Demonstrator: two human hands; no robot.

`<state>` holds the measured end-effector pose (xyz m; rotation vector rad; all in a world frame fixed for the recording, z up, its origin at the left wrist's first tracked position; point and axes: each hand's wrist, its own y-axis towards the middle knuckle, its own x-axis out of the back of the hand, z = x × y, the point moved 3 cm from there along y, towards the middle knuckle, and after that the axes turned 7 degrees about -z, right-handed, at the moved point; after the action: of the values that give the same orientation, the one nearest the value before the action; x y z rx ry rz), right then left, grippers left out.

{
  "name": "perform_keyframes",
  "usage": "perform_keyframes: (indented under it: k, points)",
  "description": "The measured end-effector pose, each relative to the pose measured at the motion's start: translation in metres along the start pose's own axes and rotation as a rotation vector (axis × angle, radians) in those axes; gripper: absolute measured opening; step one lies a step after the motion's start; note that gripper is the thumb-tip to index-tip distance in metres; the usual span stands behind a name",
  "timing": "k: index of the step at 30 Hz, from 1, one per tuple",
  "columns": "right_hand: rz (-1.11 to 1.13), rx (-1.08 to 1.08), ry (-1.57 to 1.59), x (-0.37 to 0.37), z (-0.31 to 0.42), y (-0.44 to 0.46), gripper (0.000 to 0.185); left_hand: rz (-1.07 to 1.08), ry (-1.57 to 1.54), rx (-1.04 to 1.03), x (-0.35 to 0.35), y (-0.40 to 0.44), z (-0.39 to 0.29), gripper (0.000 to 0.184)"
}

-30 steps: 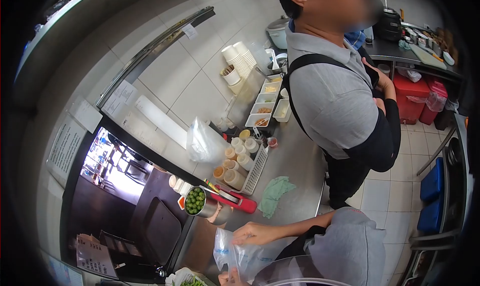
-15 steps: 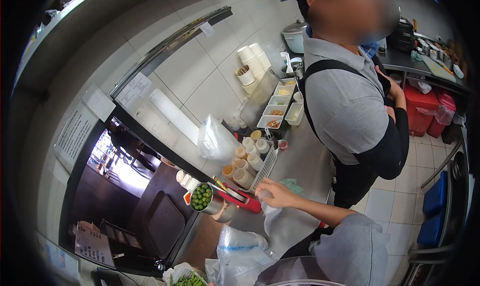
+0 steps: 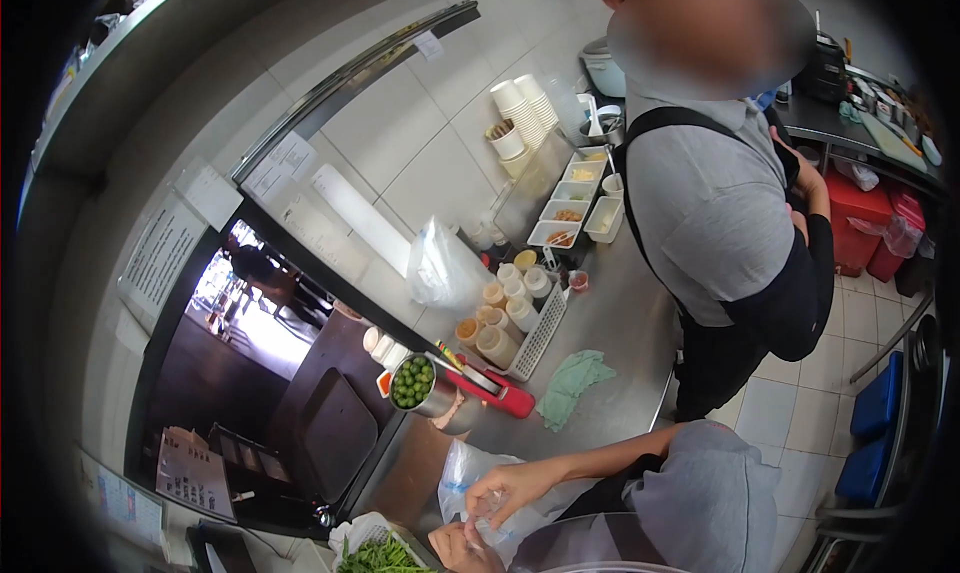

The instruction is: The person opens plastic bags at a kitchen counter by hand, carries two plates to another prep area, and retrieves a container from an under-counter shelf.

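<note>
My right hand (image 3: 512,488) is closed on a small clear plastic bag (image 3: 492,505), its fingers bent in a pinch. Just below, at the bottom of the view, my left hand (image 3: 464,547) meets the same bag with its fingers pressed together. Their exact grip is partly hidden. Beneath and behind both hands lies a larger pile of clear plastic bags (image 3: 460,461) on the steel counter (image 3: 625,363). Farther up the counter sits a red tape dispenser (image 3: 508,398), beside a metal container of small green limes (image 3: 414,383).
A green cloth (image 3: 574,385) lies on the counter. Squeeze bottles stand in a white basket (image 3: 540,338); topping trays (image 3: 558,235) are beyond. Leafy greens (image 3: 380,555) are at the bottom. A person in an apron (image 3: 705,203) stands at the right, arms folded.
My right hand has moved from beside the tape dispenser down to my left hand, carrying the small bag. The green cloth is now uncovered. My left hand has come into view.
</note>
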<state>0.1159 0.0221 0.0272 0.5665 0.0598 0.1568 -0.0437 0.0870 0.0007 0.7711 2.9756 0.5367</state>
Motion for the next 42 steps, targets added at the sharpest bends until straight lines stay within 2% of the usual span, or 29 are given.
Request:
perform_keyframes:
  k: [1, 4, 10, 13, 16, 20, 24, 25, 27, 28, 29, 30, 31, 32, 34, 38, 40, 42]
  points:
    - [0.031, -0.040, -0.003, 0.000, -0.009, -0.001, 0.020, -0.006, -0.003, 0.003, 0.002, -0.002, 0.002, 0.016]
    - [0.380, -0.253, -0.034, 0.004, -0.022, -0.007, 0.017, 0.012, -0.016, 0.042, 0.010, -0.010, 0.007, 0.015]
    - [0.014, -0.203, 0.277, 0.009, -0.008, -0.005, 0.017, 0.176, -0.051, 0.153, 0.005, -0.027, 0.025, 0.015]
    - [0.139, -0.350, 0.402, 0.014, -0.026, -0.009, 0.018, 0.248, -0.050, 0.180, 0.004, -0.025, 0.030, 0.015]
    - [0.413, -0.331, 0.403, 0.017, -0.036, -0.013, 0.020, 0.285, -0.010, 0.166, 0.013, -0.010, 0.029, 0.015]
    - [-0.002, -0.116, 0.275, 0.054, -0.019, 0.016, 0.022, 0.174, 0.147, 0.002, 0.030, 0.019, 0.014, 0.015]
    - [-0.365, 0.008, 0.109, 0.060, -0.025, 0.050, 0.015, -0.313, 0.052, -0.106, 0.000, 0.044, -0.012, 0.006]
    - [-0.430, 0.010, -0.091, 0.060, -0.030, 0.049, 0.014, -0.316, 0.068, -0.108, -0.002, 0.048, -0.008, 0.001]
    - [-0.557, 0.014, -0.500, 0.060, -0.039, 0.049, 0.020, -0.358, 0.097, -0.159, -0.007, 0.057, 0.011, 0.004]
    - [-0.556, -0.003, -0.517, 0.059, -0.041, 0.049, 0.022, -0.379, 0.108, -0.184, -0.009, 0.060, 0.021, 0.006]
    - [-0.556, -0.020, -0.534, 0.058, -0.041, 0.047, 0.025, -0.299, 0.131, -0.164, -0.007, 0.060, 0.034, 0.009]
    - [-0.556, -0.040, -0.551, 0.057, -0.044, 0.046, 0.028, -0.283, 0.073, -0.077, -0.007, 0.060, 0.038, 0.009]
    - [-0.603, 0.087, -0.607, 0.059, -0.044, 0.047, 0.019, -0.268, 0.014, 0.015, -0.007, 0.058, 0.043, 0.009]
    - [-0.599, 0.003, -0.568, 0.061, -0.049, 0.043, 0.016, -0.257, -0.043, 0.112, -0.008, 0.055, 0.048, 0.009]
    - [-0.584, -0.165, -0.477, 0.059, -0.039, 0.040, 0.011, -0.304, -0.012, 0.058, -0.009, 0.052, 0.052, 0.010]
    - [-0.536, -0.191, -0.381, 0.064, -0.073, 0.037, 0.012, -0.344, -0.122, 0.048, -0.006, 0.050, 0.073, 0.011]
    - [-0.515, -0.171, -0.270, 0.064, -0.059, 0.035, 0.015, -0.336, -0.095, 0.103, -0.007, 0.048, 0.079, 0.010]
    - [-0.446, -0.140, -0.342, 0.067, -0.067, 0.031, 0.018, -0.338, -0.115, 0.195, -0.010, 0.046, 0.083, 0.013]
